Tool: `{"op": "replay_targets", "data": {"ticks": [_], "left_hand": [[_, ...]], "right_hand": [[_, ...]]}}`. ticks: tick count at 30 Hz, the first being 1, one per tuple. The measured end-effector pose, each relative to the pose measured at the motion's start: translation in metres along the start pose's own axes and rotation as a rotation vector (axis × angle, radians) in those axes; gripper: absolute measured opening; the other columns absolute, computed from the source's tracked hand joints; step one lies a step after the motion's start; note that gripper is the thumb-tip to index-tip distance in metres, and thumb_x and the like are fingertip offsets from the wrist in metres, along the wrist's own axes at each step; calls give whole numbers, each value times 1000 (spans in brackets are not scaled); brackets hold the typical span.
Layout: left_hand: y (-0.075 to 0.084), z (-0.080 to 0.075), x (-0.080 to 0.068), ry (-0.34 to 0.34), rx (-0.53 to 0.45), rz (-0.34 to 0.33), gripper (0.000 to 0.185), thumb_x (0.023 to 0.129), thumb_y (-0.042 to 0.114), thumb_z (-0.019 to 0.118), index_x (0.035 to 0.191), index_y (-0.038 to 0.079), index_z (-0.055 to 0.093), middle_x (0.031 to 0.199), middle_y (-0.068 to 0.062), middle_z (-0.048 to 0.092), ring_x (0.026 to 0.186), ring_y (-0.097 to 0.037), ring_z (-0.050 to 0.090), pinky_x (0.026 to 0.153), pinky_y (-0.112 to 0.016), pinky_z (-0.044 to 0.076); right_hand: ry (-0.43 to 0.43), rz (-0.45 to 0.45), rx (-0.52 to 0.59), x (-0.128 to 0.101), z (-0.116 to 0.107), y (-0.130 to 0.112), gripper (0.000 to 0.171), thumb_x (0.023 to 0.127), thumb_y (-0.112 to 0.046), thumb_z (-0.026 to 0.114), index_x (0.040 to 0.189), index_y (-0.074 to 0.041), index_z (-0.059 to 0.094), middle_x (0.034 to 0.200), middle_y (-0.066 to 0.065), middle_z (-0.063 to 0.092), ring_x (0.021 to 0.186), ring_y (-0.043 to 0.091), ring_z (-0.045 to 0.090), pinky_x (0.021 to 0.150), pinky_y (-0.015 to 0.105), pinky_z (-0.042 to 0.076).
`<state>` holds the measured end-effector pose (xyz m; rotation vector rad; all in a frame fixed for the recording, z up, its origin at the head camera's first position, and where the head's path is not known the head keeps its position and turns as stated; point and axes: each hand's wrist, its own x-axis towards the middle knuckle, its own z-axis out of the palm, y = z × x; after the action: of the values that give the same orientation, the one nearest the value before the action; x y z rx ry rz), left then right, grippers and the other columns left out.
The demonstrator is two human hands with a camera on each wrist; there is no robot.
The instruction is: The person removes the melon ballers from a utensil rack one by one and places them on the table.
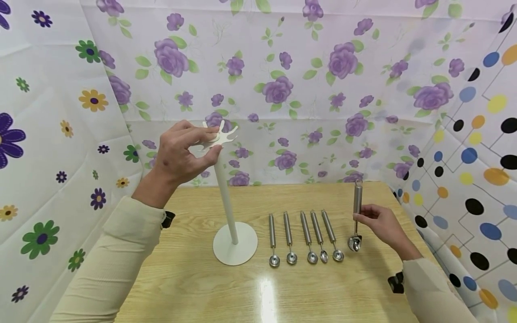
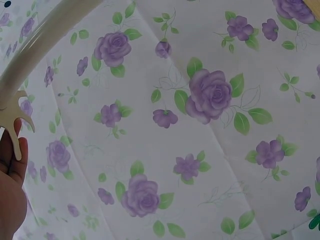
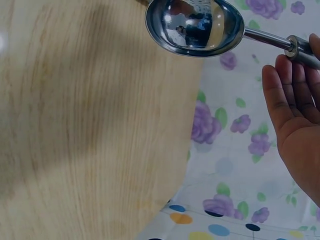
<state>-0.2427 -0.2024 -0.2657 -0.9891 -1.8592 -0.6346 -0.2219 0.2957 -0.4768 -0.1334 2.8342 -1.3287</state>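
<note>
My left hand [image 1: 183,148] grips the pronged top [image 1: 221,137] of a white utensil stand, with thumb and fingers on either side of it. The stand's pole [image 1: 226,197] leans slightly and rises from a round base [image 1: 235,244] on the table. In the left wrist view the same hand [image 2: 12,195] shows only in part, beside the curved-looking pole. My right hand [image 1: 379,224] pinches the lower handle of a steel scoop [image 1: 357,199], held upright with its bowl down. The right wrist view shows the scoop's shiny oval bowl [image 3: 195,25].
Several steel scoops and a small spoon [image 1: 324,255] lie in a row on the wooden table [image 1: 194,287], between the stand and my right hand, handles pointing away. Flowered cloth [image 1: 299,112] hangs behind the table. Patterned cloths flank it on both sides.
</note>
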Motion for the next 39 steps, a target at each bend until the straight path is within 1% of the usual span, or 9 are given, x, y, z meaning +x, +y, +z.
{"op": "replay_targets", "data": {"ticks": [7,9,14,23,27,30,35,39], "left_hand": [[0,0,-1,-2,-2,-2,38,84,29,69,102,-4,77,92,-17,75,72,-31,57,56,-39,46],[0,0,-1,0,1,-2,38,84,29,69,102,-3,77,92,-17,75,72,-30,58,56,-40,46],[-1,1,-2,-7,5,-8,38,84,28,69,103,-4,77,91,-17,75,72,-30,58,56,-40,46],[-1,1,-3,3,1,-9,38,84,28,69,103,-4,77,89,-17,75,71,-30,57,56,-40,45],[-1,1,-2,8,-1,-6,37,83,28,69,102,-3,77,91,-17,75,71,-30,57,56,-40,45],[-1,1,-1,18,0,-5,37,83,28,69,100,-4,77,91,-17,75,70,-30,58,56,-41,46],[-1,1,-1,28,-2,-3,38,83,29,69,101,-4,77,89,-18,75,70,-30,57,56,-40,45],[-1,2,-1,27,-3,-5,39,83,29,68,102,-4,77,89,-17,75,70,-30,57,56,-40,45]], "right_hand": [[-21,46,6,0,6,13,50,96,-39,66,122,3,64,110,15,68,99,28,63,75,30,53],[-24,56,14,1,8,18,49,96,-39,65,123,3,64,110,15,68,98,27,64,77,33,54],[-43,85,61,5,15,31,51,96,-39,66,123,4,64,109,14,69,102,34,64,83,43,54],[-84,106,86,11,23,41,52,98,-36,64,128,7,60,114,19,67,106,38,65,88,51,54],[-107,116,87,17,27,43,53,98,-34,64,128,9,59,113,21,67,103,36,67,89,51,54],[-131,124,93,23,30,47,53,98,-32,64,128,12,58,111,22,67,98,31,68,87,49,55],[-158,148,77,31,34,55,48,98,-26,65,124,14,59,103,18,69,89,24,68,80,44,57],[-184,165,57,34,35,58,47,97,-26,66,123,13,61,100,15,69,87,23,67,79,43,57]]}}
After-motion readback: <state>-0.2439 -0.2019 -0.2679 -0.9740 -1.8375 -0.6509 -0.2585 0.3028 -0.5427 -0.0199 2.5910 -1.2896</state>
